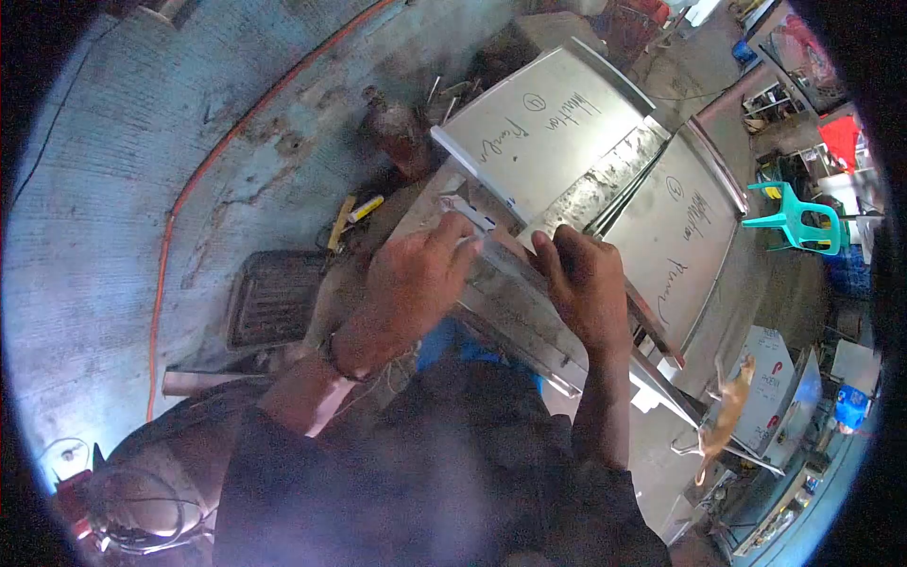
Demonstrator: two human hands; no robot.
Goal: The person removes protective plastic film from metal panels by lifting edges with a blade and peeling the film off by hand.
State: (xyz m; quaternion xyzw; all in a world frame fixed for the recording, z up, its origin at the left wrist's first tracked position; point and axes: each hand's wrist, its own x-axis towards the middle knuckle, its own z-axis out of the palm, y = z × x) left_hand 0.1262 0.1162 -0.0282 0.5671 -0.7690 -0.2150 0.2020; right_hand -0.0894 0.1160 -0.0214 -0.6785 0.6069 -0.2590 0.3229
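Observation:
My left hand [420, 279] is closed, with its fingertips at a small white object [472, 214] with dark marks. My right hand [586, 283] has curled fingers and a raised thumb; anything inside it is too dark to make out. Both hands are over a grey metal work surface [515, 293]. Beyond them lies a pale metal panel [557, 113] with handwriting and a circled 4. To its right is a second marked panel [694, 227], with a speckled metal strip [605, 180] between them.
An orange cat [729, 411] is at the lower right. A turquoise plastic chair [798, 219] stands at the right. At left are a dark ribbed tray [274, 300] and an orange cable [200, 170]. A yellow tube [366, 209] lies beside the work surface.

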